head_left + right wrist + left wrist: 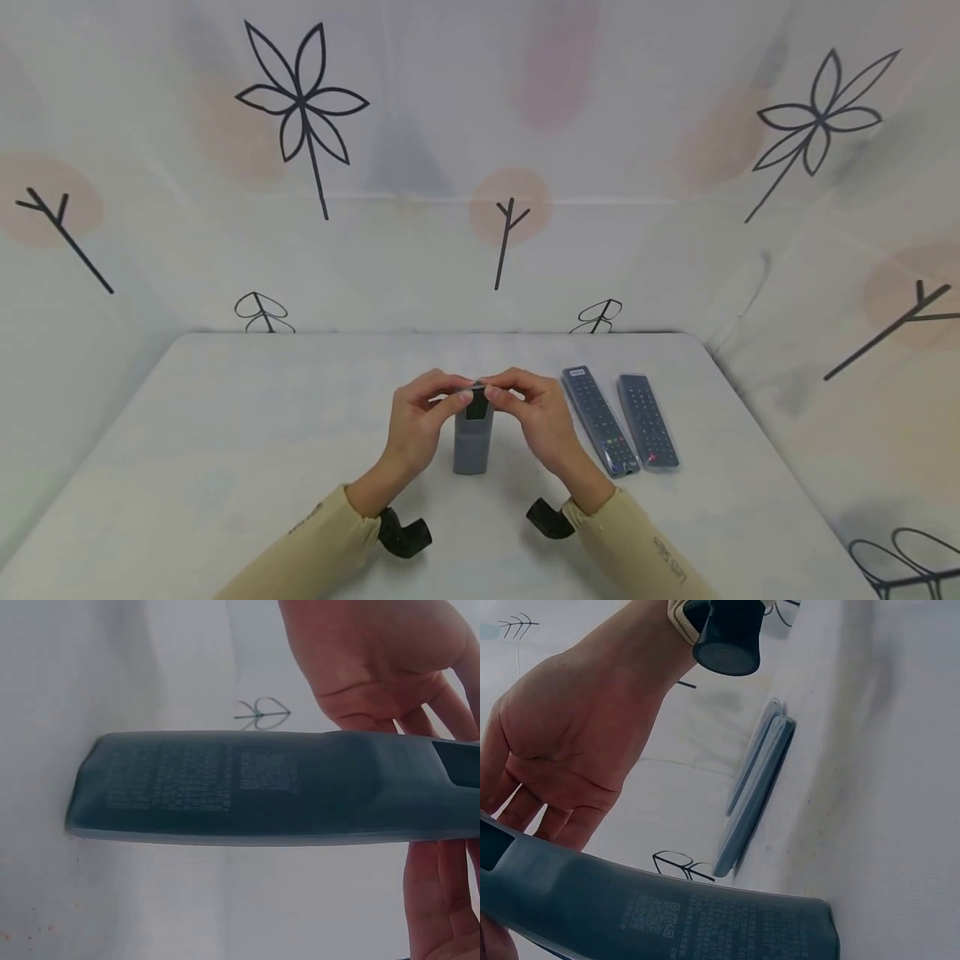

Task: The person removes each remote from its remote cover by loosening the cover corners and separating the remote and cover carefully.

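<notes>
A grey sleeved remote [473, 437] stands on end at the middle of the white bench [225, 433], its long axis running up from the bench toward its top end. The left hand [420, 421] and right hand [536, 417] flank it equally close, fingertips pinching that top edge. Two wrapped remotes [621, 419] lie flat just to the right.

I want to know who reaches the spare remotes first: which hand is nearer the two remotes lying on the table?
Right hand: just beside the two remotes. Left hand is across the grey remote.
</notes>
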The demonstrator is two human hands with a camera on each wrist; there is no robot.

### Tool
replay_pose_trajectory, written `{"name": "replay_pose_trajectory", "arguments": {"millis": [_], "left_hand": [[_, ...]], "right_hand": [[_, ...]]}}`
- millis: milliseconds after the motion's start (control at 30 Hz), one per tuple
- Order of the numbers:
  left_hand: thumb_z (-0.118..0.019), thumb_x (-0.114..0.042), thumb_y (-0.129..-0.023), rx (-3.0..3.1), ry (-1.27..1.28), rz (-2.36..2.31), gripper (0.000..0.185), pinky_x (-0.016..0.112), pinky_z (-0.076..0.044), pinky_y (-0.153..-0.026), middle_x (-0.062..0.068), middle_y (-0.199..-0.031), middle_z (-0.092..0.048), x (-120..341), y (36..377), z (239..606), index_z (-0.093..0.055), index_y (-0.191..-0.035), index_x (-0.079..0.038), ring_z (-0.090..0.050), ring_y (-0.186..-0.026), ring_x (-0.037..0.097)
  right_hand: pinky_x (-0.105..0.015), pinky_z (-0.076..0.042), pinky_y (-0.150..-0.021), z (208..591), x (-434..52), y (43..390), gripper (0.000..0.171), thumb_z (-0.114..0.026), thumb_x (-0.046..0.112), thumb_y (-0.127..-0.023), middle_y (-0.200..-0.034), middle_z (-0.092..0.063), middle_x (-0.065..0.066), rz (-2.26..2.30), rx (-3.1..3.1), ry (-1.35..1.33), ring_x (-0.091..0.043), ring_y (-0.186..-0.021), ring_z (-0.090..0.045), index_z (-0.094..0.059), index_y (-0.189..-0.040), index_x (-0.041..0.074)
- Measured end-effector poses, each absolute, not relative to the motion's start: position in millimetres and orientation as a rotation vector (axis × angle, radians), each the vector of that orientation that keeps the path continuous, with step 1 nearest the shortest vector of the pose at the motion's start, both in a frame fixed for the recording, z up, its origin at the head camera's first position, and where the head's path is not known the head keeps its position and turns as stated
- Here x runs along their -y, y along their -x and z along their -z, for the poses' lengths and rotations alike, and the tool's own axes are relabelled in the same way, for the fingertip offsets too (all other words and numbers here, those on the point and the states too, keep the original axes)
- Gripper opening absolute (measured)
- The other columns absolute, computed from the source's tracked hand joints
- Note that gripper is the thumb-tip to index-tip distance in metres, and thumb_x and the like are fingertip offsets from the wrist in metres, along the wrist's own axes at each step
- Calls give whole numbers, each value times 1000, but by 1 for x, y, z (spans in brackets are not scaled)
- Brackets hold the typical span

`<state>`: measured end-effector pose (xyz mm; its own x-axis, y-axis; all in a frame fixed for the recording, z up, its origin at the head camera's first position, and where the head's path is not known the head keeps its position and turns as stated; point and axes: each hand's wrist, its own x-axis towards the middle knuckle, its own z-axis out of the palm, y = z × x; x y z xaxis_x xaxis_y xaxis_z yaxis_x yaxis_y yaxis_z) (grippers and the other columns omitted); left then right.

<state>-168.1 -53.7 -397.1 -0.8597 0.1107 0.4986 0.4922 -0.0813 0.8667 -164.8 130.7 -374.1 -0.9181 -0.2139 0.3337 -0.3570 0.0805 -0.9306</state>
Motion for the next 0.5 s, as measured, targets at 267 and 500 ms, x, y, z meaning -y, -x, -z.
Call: {"name": "replay_pose_trajectory", "arguments": {"millis": [267, 500], "left_hand": [[-66, -3, -93, 1912, 672, 2034, 12, 33, -56, -75, 9, -88, -69, 53, 169, 396, -74, -102, 0, -64, -88, 22], [-67, 0, -91, 1899, 705, 2041, 12, 32, -57, -75, 10, -87, -68, 55, 168, 397, -74, -101, 1, -64, -85, 19]], "right_hand": [[-39, -57, -83, 371, -134, 168, 20, -63, 9, -97, -102, -73, -11, -2103, 2221, -549, -21, -93, -70, -72, -107, -6], [-37, -57, -83, 372, -133, 168, 24, -63, 9, -97, -101, -73, -10, -2183, 2210, -485, -17, -89, -70, -69, -110, -10]]}}
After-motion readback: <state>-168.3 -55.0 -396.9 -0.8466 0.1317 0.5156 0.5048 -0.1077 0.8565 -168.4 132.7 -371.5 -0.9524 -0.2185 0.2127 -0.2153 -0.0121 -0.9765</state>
